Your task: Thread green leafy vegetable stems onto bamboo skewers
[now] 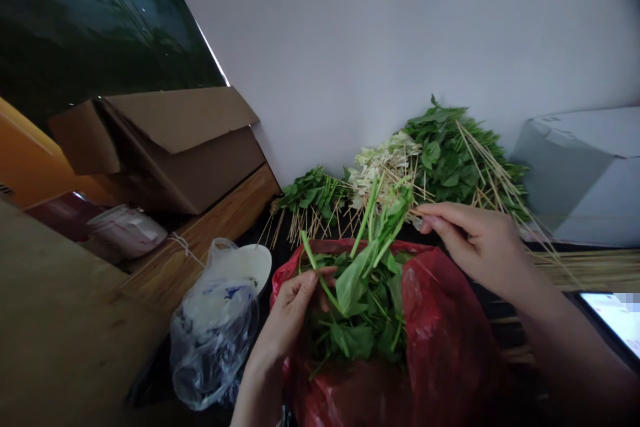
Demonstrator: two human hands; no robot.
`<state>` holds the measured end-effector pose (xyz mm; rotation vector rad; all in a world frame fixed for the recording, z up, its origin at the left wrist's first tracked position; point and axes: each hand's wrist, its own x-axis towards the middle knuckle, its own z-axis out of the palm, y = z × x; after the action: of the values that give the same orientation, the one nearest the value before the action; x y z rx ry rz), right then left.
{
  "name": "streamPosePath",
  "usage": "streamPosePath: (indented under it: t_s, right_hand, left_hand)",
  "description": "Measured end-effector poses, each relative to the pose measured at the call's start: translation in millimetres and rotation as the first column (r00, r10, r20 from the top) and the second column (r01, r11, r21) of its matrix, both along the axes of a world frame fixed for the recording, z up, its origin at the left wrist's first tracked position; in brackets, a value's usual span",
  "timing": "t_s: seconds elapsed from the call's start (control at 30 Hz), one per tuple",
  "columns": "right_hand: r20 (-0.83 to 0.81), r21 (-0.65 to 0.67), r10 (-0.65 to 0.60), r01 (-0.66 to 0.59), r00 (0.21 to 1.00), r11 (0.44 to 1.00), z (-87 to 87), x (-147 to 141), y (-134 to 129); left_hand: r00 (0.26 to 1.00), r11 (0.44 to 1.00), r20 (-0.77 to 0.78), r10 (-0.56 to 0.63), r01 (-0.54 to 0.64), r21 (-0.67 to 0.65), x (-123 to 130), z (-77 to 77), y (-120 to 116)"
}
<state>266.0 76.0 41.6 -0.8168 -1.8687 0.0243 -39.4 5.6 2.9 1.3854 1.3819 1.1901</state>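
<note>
A red plastic bag [450, 320] stands open in front of me, full of loose green leaves [357, 340]. Over its left side, my left hand [300, 293] pinches the stem of a leafy green sprig [353, 283]. My right hand [467, 237], above the bag's right rim, has thumb and forefinger closed on a thin skewer. A bunch of greens [395, 217] is at the skewer's far end, to the left of the fingers. The skewer itself is mostly hidden by the fingers and leaves.
Skewered greens [450, 160], pale leafy skewers [385, 167] and a smaller green pile [315, 193] lie by the wall. At left are a cardboard box [200, 170], a clear bag [215, 327] and a white bowl [257, 263]. Right: a white box [590, 180], bare skewers [595, 267], a lit screen [610, 320].
</note>
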Motion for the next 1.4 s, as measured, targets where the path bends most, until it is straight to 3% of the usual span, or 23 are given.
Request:
streamPosePath:
  t_s: [0.1,0.2,0.3,0.4,0.47,0.53,0.6,0.7,0.77,0.9,1.1,1.3,1.4]
  right_hand:
    - [-0.039,0.009,-0.045,0.045,0.998,0.999,1.2,5,2]
    - [-0.057,0.018,-0.053,0.054,0.997,0.998,1.1,7,3]
    - [-0.058,0.022,-0.05,0.051,0.997,0.998,0.6,6,4]
    - [-0.049,0.023,-0.055,0.056,0.997,0.998,0.3,4,4]
    - [-0.045,0.024,-0.053,0.054,0.998,0.998,0.4,3,3]
    - [-0.046,0.02,-0.044,0.045,0.998,0.999,0.4,2,3]
    - [-0.053,0.012,-0.041,0.042,0.998,0.999,0.1,2,2]
    - [-0.06,0.008,-0.048,0.048,0.997,0.999,-0.5,3,2]
    - [-0.055,0.01,-0.047,0.048,0.997,0.999,-0.5,3,2]
    - [-0.038,0.022,-0.042,0.043,0.998,0.999,0.6,2,2]
    - [-0.047,0.017,-0.043,0.044,0.998,0.999,0.8,2,2]
    - [-0.06,0.004,-0.038,0.039,0.997,0.999,1.3,1,2]
    - [-0.053,0.011,-0.032,0.032,0.998,0.999,1.7,1,2]
  left_hand:
    - [0.958,0.991,-0.267,0.104,-0.078,0.104,-8,1.5,4]
    - [0.873,0.983,-0.478,0.099,-0.01,0.185,-13,-1.0,3]
    - [0.766,0.988,-0.641,0.058,0.05,0.149,-16,-8.3,-3]
    - [0.604,0.993,-0.789,0.112,-0.032,0.116,-16,-17.6,-10]
    - [0.551,0.992,-0.825,0.125,-0.066,0.106,-16,-21.1,-11]
    - [0.626,0.991,-0.77,0.126,-0.044,0.127,-16,-19.5,-10]
    - [0.761,0.981,-0.633,0.143,-0.027,0.19,-16,-12.3,-9]
    - [0.921,0.965,-0.336,0.195,-0.119,0.235,-14,2.9,-8]
    - [0.966,0.957,-0.12,0.227,-0.199,0.209,-10,10.3,-9]
    - [0.962,0.973,0.193,0.193,-0.214,0.09,1,9.3,-8]
    - [0.881,0.992,0.462,0.103,-0.055,-0.117,13,-5.7,-5]
    - [0.765,0.983,0.643,0.031,0.094,-0.159,9,-0.3,-11]
    - [0.796,0.994,0.603,0.039,0.029,-0.103,7,-6.8,-11]
